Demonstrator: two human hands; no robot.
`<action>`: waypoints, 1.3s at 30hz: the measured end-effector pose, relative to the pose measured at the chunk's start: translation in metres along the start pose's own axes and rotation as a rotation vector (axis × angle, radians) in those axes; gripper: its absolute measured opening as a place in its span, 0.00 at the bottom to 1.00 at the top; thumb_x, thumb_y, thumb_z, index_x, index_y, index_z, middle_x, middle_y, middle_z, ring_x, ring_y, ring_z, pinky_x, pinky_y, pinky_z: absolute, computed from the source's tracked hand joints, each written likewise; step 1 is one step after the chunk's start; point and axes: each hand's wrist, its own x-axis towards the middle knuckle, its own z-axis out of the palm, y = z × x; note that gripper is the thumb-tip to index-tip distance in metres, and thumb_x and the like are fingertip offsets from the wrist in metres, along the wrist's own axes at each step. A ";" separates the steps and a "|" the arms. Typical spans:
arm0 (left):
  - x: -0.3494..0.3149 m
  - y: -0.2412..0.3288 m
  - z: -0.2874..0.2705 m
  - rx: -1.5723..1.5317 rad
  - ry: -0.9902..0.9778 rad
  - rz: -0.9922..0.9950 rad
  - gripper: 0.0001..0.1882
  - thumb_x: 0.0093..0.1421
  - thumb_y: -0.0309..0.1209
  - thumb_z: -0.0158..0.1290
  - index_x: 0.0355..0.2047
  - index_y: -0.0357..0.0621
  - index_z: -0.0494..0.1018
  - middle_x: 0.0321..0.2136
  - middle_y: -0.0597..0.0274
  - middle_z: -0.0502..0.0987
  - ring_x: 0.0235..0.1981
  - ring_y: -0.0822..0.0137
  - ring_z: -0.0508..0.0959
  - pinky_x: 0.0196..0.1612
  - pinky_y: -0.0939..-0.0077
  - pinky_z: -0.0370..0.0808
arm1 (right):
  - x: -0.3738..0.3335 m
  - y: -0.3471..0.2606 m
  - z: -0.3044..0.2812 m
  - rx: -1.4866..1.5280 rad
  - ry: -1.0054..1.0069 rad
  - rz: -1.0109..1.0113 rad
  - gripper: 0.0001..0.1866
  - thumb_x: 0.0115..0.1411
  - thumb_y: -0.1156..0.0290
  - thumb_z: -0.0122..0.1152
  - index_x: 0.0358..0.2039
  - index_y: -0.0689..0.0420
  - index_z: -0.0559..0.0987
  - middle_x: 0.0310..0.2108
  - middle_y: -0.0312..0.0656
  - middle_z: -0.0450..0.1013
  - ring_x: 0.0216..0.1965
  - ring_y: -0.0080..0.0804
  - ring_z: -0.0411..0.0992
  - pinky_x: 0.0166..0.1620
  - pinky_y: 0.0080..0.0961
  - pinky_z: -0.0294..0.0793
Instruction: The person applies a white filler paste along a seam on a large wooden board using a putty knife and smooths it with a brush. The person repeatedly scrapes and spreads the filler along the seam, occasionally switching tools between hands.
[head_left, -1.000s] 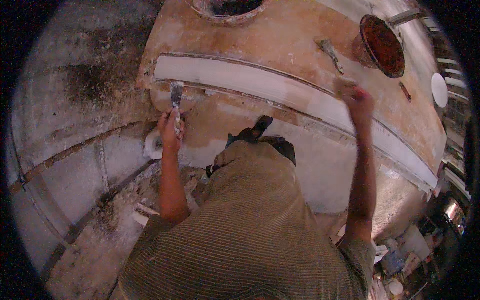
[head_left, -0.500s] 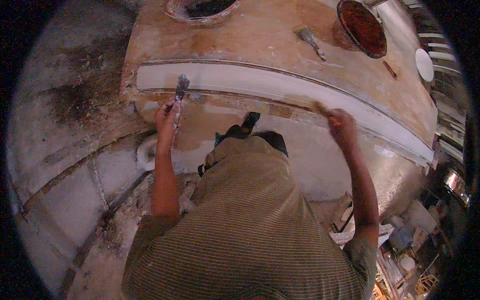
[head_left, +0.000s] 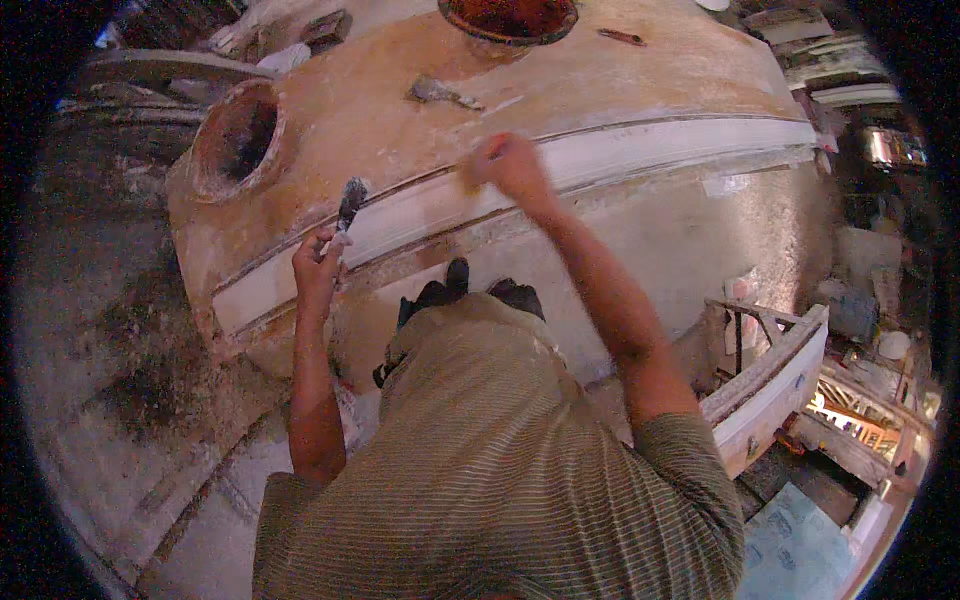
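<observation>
A long white moulding strip [head_left: 640, 142] with dark edges runs across the worn tan tabletop [head_left: 620, 85] before me. My left hand [head_left: 318, 262], near the strip's left part, is closed around the handle of a plaster-smeared putty knife [head_left: 352, 200], its dark blade pointing up. Over the strip's middle, my right hand [head_left: 515, 170] is closed and smeared by motion. From its fingers juts a blurred tan-ended tool [head_left: 468, 178] that looks like a small brush; whether it touches the strip I cannot tell. Another flat-bladed tool [head_left: 440, 93] lies beyond the strip.
A round basin with a dark inside [head_left: 240, 140] stands at the table's left, and a reddish-brown bowl [head_left: 510, 20] at the far side. A small brown stick [head_left: 620, 37] lies near that bowl. A white-edged wooden frame [head_left: 765, 390] stands at my right.
My view has swung to the right, so the strip now slants upward to the right. My right hand has moved leftward along the strip. Both hands keep their tools.
</observation>
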 end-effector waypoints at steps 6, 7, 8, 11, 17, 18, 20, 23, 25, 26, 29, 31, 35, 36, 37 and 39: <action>0.033 -0.042 0.053 0.062 -0.224 0.202 0.07 0.60 0.26 0.57 0.39 0.43 0.74 0.31 0.68 0.79 0.20 0.83 0.68 0.20 0.82 0.65 | 0.025 0.086 -0.240 -0.783 0.385 0.199 0.11 0.57 0.61 0.60 0.33 0.55 0.82 0.32 0.47 0.79 0.33 0.45 0.78 0.38 0.42 0.76; 0.032 -0.037 0.066 0.106 -0.276 0.170 0.07 0.60 0.26 0.57 0.39 0.43 0.74 0.31 0.68 0.79 0.20 0.83 0.68 0.21 0.82 0.65 | 0.014 0.074 -0.243 -0.767 0.365 0.219 0.11 0.59 0.61 0.59 0.35 0.53 0.82 0.33 0.46 0.79 0.35 0.46 0.78 0.39 0.43 0.76; 0.028 -0.027 0.081 0.150 -0.330 0.137 0.08 0.59 0.26 0.57 0.39 0.42 0.74 0.31 0.69 0.79 0.20 0.83 0.68 0.21 0.82 0.66 | 0.000 0.083 -0.232 -0.522 0.312 0.106 0.11 0.60 0.61 0.57 0.35 0.53 0.82 0.33 0.48 0.79 0.36 0.48 0.77 0.40 0.44 0.75; 0.029 -0.032 0.105 0.374 -0.444 0.199 0.10 0.58 0.27 0.58 0.41 0.40 0.74 0.32 0.63 0.80 0.26 0.73 0.74 0.30 0.74 0.72 | -0.061 0.063 -0.143 -0.211 0.088 -0.191 0.11 0.61 0.63 0.57 0.34 0.56 0.82 0.33 0.50 0.79 0.37 0.49 0.77 0.41 0.43 0.75; 0.039 -0.014 0.170 0.629 -0.607 0.348 0.13 0.58 0.31 0.59 0.42 0.40 0.73 0.35 0.54 0.80 0.39 0.60 0.79 0.45 0.67 0.74 | -0.104 0.146 -0.199 -0.176 -0.012 0.075 0.12 0.64 0.63 0.52 0.40 0.51 0.82 0.33 0.50 0.78 0.36 0.43 0.77 0.41 0.42 0.74; 0.043 -0.008 0.182 0.681 -0.637 0.344 0.13 0.58 0.31 0.59 0.42 0.42 0.73 0.36 0.54 0.79 0.40 0.60 0.79 0.46 0.66 0.73 | -0.104 0.186 -0.236 -0.363 0.140 0.000 0.13 0.65 0.63 0.51 0.39 0.52 0.83 0.31 0.52 0.78 0.33 0.40 0.78 0.37 0.41 0.74; 0.038 -0.013 0.191 0.716 -0.611 0.290 0.13 0.58 0.32 0.58 0.43 0.43 0.73 0.38 0.53 0.79 0.41 0.59 0.78 0.48 0.65 0.73 | -0.107 0.176 -0.301 -0.352 0.311 0.358 0.14 0.64 0.61 0.52 0.39 0.53 0.83 0.26 0.52 0.77 0.28 0.44 0.77 0.32 0.42 0.73; 0.044 -0.012 0.247 0.661 -0.606 0.229 0.14 0.59 0.34 0.57 0.44 0.41 0.73 0.40 0.50 0.79 0.44 0.56 0.78 0.50 0.65 0.72 | -0.139 0.240 -0.381 -0.407 0.645 0.189 0.14 0.58 0.58 0.61 0.38 0.54 0.84 0.27 0.49 0.79 0.29 0.38 0.78 0.35 0.36 0.75; 0.037 0.004 0.314 0.679 -0.588 0.217 0.17 0.60 0.37 0.55 0.45 0.39 0.72 0.41 0.47 0.78 0.46 0.53 0.77 0.50 0.63 0.72 | -0.140 0.225 -0.383 -0.286 0.693 0.255 0.10 0.57 0.69 0.63 0.37 0.61 0.83 0.30 0.39 0.79 0.32 0.25 0.75 0.39 0.24 0.73; 0.035 0.008 0.351 0.697 -0.567 0.257 0.18 0.60 0.39 0.54 0.45 0.38 0.72 0.42 0.46 0.78 0.47 0.52 0.77 0.50 0.61 0.72 | -0.141 0.216 -0.378 -0.231 0.713 0.288 0.08 0.57 0.74 0.64 0.36 0.64 0.82 0.31 0.35 0.79 0.33 0.18 0.74 0.41 0.18 0.72; 0.047 0.023 0.422 0.627 -0.567 0.322 0.20 0.59 0.39 0.55 0.44 0.36 0.72 0.42 0.43 0.77 0.46 0.48 0.77 0.50 0.58 0.72 | -0.141 0.202 -0.339 0.107 0.522 0.167 0.09 0.56 0.74 0.65 0.36 0.64 0.83 0.33 0.35 0.80 0.34 0.18 0.74 0.42 0.18 0.72; 0.054 0.024 0.426 0.650 -0.588 0.352 0.17 0.58 0.36 0.56 0.42 0.35 0.72 0.40 0.40 0.78 0.45 0.45 0.77 0.49 0.57 0.72 | -0.140 0.171 -0.301 0.073 0.323 0.379 0.09 0.56 0.73 0.64 0.35 0.64 0.83 0.33 0.36 0.80 0.35 0.17 0.74 0.42 0.18 0.73; 0.050 -0.005 0.331 0.698 -0.598 0.337 0.18 0.60 0.40 0.54 0.41 0.37 0.73 0.41 0.41 0.77 0.45 0.48 0.77 0.48 0.57 0.72 | -0.154 0.141 -0.230 0.248 0.126 0.301 0.09 0.56 0.72 0.66 0.35 0.63 0.83 0.31 0.36 0.81 0.32 0.18 0.75 0.39 0.19 0.74; 0.048 -0.004 0.325 0.702 -0.602 0.285 0.18 0.60 0.41 0.54 0.41 0.38 0.73 0.41 0.41 0.77 0.45 0.48 0.77 0.48 0.57 0.72 | -0.154 0.127 -0.228 0.215 0.101 0.396 0.08 0.56 0.72 0.66 0.35 0.63 0.83 0.31 0.36 0.81 0.32 0.18 0.75 0.38 0.19 0.74; 0.043 0.001 0.320 0.708 -0.609 0.231 0.18 0.60 0.42 0.54 0.41 0.38 0.73 0.40 0.41 0.77 0.45 0.48 0.77 0.48 0.58 0.72 | -0.160 0.132 -0.224 0.286 0.179 0.434 0.08 0.56 0.72 0.66 0.34 0.63 0.83 0.30 0.36 0.81 0.32 0.18 0.75 0.38 0.19 0.74; 0.037 0.011 0.344 0.726 -0.596 0.261 0.18 0.60 0.41 0.54 0.40 0.38 0.73 0.39 0.41 0.77 0.45 0.48 0.77 0.48 0.58 0.72 | -0.173 0.148 -0.216 0.416 0.306 0.490 0.08 0.57 0.72 0.66 0.34 0.62 0.83 0.30 0.37 0.80 0.31 0.17 0.74 0.38 0.19 0.74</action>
